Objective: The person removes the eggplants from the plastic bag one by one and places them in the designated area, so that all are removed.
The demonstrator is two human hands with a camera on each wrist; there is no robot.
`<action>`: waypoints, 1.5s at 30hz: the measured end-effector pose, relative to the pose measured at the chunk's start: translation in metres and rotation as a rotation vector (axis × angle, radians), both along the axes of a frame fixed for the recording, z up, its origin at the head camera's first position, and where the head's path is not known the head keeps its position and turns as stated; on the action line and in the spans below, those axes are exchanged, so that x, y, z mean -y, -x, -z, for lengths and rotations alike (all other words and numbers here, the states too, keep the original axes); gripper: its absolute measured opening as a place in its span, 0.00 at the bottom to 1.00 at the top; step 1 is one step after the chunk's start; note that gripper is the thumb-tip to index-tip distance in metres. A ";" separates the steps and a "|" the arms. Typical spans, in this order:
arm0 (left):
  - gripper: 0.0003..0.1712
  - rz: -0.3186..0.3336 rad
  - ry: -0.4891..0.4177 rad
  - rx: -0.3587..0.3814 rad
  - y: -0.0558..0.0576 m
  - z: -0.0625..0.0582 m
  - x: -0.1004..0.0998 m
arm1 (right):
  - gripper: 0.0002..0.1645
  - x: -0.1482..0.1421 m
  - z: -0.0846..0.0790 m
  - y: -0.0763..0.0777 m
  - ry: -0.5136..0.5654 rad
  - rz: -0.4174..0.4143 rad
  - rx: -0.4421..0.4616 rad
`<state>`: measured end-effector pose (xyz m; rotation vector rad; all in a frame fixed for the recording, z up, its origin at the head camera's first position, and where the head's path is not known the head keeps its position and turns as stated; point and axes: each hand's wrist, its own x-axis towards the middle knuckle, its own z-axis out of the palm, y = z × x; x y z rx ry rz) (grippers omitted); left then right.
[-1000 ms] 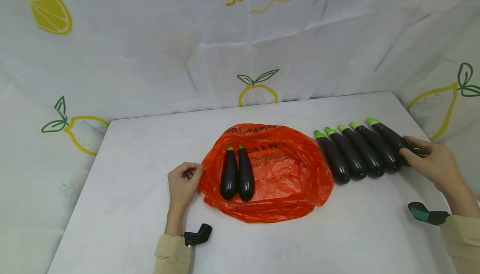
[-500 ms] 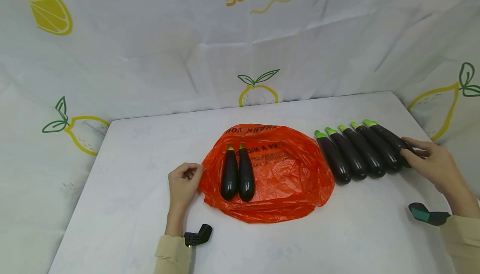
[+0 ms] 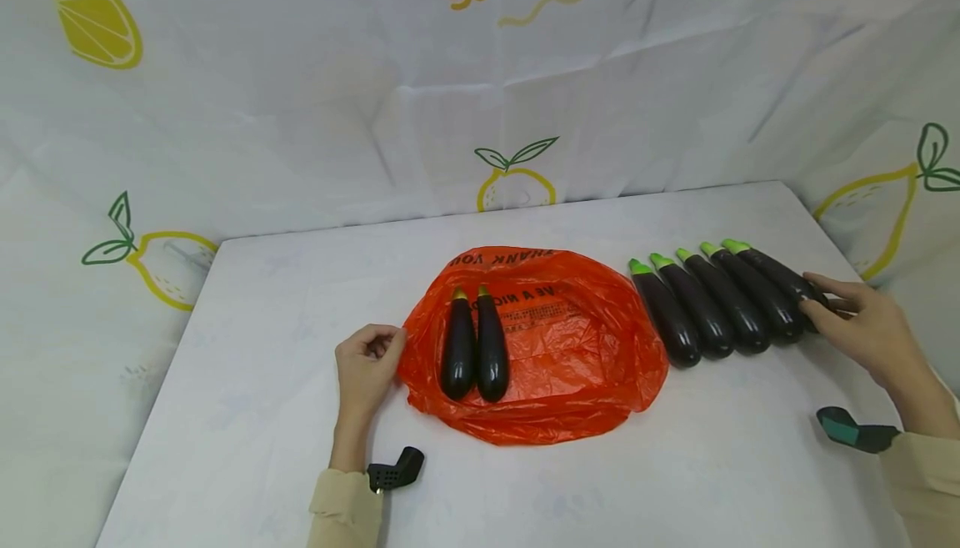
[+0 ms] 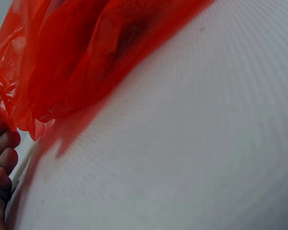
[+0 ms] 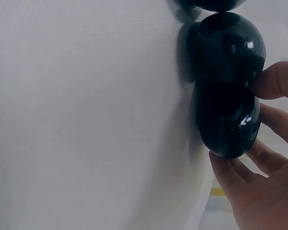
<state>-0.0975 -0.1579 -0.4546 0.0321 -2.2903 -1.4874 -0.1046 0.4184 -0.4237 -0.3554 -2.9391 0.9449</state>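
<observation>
A red plastic bag point(image 3: 562, 373) lies spread with its mouth wide on the table, and two eggplants point(image 3: 459, 352) rest side by side in its left part. At its left edge my left hand point(image 3: 366, 373) pinches the rim; the left wrist view shows curled fingertips point(image 4: 7, 158) against the red film point(image 4: 62, 72). Right of the bag, several eggplants with green stem ends lie in a slanted row. My right hand point(image 3: 870, 324) grips the lower end of the rightmost eggplant point(image 3: 772, 268), its thumb and fingers around the dark skin. That eggplant touches its neighbour point(image 5: 228, 48) in the right wrist view.
The white table point(image 3: 262, 381) has its far edge against a hanging white cloth point(image 3: 300, 131) printed with lemons. The row's leftmost eggplant point(image 3: 666, 319) lies against the bag's right side. A black wrist mount point(image 3: 396, 470) sits by the left sleeve.
The green end of the rightmost eggplant has swung slightly left, closer to its neighbour. The right hand keeps its grip there. The left hand and the bag look the same.
</observation>
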 end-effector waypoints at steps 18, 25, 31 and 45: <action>0.03 -0.016 -0.009 0.024 0.010 0.022 0.008 | 0.38 0.009 -0.010 -0.007 -0.023 0.076 -0.109; 0.02 -0.014 -0.011 0.032 0.010 0.025 0.009 | 0.36 0.023 -0.016 -0.015 0.041 0.063 -0.207; 0.03 0.012 -0.014 0.013 0.010 0.028 0.013 | 0.34 0.042 -0.026 -0.016 0.092 0.030 -0.299; 0.04 0.025 0.005 0.012 0.010 0.029 0.015 | 0.31 0.096 -0.041 -0.018 0.163 -0.116 -0.368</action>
